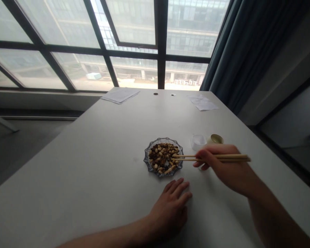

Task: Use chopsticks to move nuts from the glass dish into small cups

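1. The right hand [222,168] is holding wooden chopsticks [212,157] with a firm grip, and their tips are at the edge of the mixed nuts [161,157] in the glass dish [147,162].
2. The left hand [169,210] is lying open on the white table [93,165], just beside the dish, and grasps nothing.

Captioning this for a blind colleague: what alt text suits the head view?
A right hand holds wooden chopsticks over a glass dish of nuts on a white table; the left hand rests flat beside it.

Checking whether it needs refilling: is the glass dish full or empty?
Full: the scalloped blue-tinted glass dish is heaped with tan and dark brown nuts.
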The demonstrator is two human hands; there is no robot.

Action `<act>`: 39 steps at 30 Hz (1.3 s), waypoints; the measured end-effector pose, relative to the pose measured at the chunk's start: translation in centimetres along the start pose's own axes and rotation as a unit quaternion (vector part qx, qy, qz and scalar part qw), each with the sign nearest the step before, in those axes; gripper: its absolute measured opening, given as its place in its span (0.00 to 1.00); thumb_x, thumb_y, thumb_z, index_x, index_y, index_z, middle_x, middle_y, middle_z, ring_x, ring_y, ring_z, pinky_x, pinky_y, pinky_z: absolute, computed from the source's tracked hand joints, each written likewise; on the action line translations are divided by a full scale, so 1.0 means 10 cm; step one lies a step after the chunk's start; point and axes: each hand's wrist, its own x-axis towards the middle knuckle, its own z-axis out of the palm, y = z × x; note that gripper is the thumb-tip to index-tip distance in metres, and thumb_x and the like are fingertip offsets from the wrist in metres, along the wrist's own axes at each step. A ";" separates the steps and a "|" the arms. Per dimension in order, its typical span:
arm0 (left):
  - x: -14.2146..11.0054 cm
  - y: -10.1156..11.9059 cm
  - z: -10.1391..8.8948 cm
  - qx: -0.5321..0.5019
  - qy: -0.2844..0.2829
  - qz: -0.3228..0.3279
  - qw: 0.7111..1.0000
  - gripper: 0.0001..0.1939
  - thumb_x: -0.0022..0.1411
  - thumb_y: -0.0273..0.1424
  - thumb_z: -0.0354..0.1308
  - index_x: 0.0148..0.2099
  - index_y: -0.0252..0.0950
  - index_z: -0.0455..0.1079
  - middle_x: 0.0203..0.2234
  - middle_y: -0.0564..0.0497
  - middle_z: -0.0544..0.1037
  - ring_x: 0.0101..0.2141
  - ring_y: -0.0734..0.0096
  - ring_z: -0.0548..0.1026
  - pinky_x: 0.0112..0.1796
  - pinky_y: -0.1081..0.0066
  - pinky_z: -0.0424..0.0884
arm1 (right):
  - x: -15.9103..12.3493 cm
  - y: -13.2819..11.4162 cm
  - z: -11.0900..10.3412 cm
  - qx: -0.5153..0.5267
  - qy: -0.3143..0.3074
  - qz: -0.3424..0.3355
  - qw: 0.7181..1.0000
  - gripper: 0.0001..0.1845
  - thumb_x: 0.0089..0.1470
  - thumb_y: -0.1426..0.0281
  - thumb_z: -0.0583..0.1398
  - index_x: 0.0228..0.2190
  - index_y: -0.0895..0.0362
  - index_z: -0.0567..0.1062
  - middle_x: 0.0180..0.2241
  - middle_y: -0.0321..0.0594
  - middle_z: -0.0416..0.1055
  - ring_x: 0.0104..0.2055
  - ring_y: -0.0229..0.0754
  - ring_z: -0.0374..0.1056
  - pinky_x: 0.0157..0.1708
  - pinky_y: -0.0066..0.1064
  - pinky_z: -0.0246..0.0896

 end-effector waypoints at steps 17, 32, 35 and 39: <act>0.00 0.00 -0.02 -0.003 0.018 0.011 1.000 0.24 0.61 0.25 0.58 0.60 0.41 0.67 0.67 0.48 0.65 0.69 0.56 0.57 0.68 0.55 0.51 | 0.12 0.20 0.51 0.023 -0.070 0.022 0.997 0.23 0.64 0.54 0.61 0.25 0.56 0.79 0.25 0.40 0.80 0.28 0.43 0.78 0.27 0.28 0.69; -0.01 -0.01 0.03 0.010 0.021 0.011 1.000 0.23 0.62 0.25 0.58 0.59 0.41 0.67 0.68 0.47 0.64 0.69 0.55 0.56 0.68 0.54 0.50 | 0.14 0.19 0.55 0.046 -0.071 0.014 0.996 0.21 0.62 0.55 0.63 0.25 0.57 0.79 0.25 0.41 0.80 0.28 0.44 0.79 0.28 0.29 0.69; 0.00 -0.02 0.02 0.008 0.016 0.011 1.000 0.23 0.62 0.26 0.57 0.60 0.41 0.67 0.68 0.47 0.64 0.69 0.55 0.57 0.68 0.54 0.51 | 0.15 0.19 0.53 0.039 -0.067 0.020 0.997 0.22 0.63 0.54 0.61 0.26 0.57 0.79 0.25 0.41 0.80 0.28 0.44 0.79 0.28 0.29 0.70; 0.00 -0.02 0.01 0.010 0.012 0.011 1.000 0.23 0.63 0.26 0.57 0.60 0.41 0.66 0.68 0.48 0.64 0.69 0.55 0.57 0.67 0.54 0.52 | 0.15 0.21 0.52 0.031 -0.049 0.019 0.998 0.24 0.64 0.52 0.60 0.27 0.57 0.80 0.25 0.42 0.80 0.29 0.45 0.79 0.29 0.30 0.70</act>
